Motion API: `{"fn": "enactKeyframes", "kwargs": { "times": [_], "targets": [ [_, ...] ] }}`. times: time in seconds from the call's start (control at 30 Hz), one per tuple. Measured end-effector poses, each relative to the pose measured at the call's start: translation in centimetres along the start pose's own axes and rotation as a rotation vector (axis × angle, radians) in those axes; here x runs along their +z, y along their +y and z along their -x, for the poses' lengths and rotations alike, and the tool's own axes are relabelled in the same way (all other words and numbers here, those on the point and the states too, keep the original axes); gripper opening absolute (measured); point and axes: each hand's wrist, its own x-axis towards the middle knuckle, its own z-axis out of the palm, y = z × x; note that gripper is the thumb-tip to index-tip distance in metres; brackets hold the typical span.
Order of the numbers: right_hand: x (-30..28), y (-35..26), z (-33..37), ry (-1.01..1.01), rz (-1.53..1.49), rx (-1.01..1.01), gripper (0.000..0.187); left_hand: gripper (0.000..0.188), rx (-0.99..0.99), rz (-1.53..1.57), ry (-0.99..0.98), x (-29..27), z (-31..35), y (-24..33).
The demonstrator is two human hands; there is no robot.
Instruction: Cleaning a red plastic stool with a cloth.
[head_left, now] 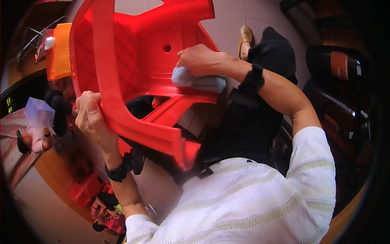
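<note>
A red plastic chair (134,53) is tipped on its side in front of me, its legs and inner faces turned my way. My left hand (92,118) is closed around one edge of the chair's frame, at its left side. Bunched under my right hand (200,61) is a light blue cloth (207,83), pressed against the chair's flat panel below a small round hole. The fingers of the right hand curl over the cloth and are partly hidden. Dark straps circle both of my wrists.
An orange perforated basket (60,51) stands beyond the chair at left, near a translucent box (40,112). Two people sit farther off at left, near more red chairs (87,189). Dark glossy furniture (335,93) lines the right side. My foot wears a tan shoe (245,35).
</note>
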Motion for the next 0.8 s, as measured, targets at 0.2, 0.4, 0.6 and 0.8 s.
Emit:
{"fn": "enactKeyframes", "kwargs": {
  "times": [0.2, 0.4, 0.6, 0.8],
  "targets": [
    [-1.9, 4.6, -0.2, 0.452, 0.137, 0.373, 0.024, 0.036, 0.054, -0.012, -0.045, -0.2, -0.4, 0.3],
    [-2.3, 5.5, -2.6, 0.739, 0.226, 0.542, 0.015, 0.034, 0.054, 0.024, -0.036, 0.1, -0.5, 0.2],
    [-2.2, 3.4, -1.3, 0.495, 0.040, 0.495, 0.020, 0.035, 0.045, 0.028, -0.023, 0.2, -0.4, 0.1],
    [1.2, 1.6, 0.3, 0.445, -0.029, 0.229, 0.020, 0.036, 0.065, 0.012, -0.069, 0.0, -0.8, -0.2]
  ]
}}
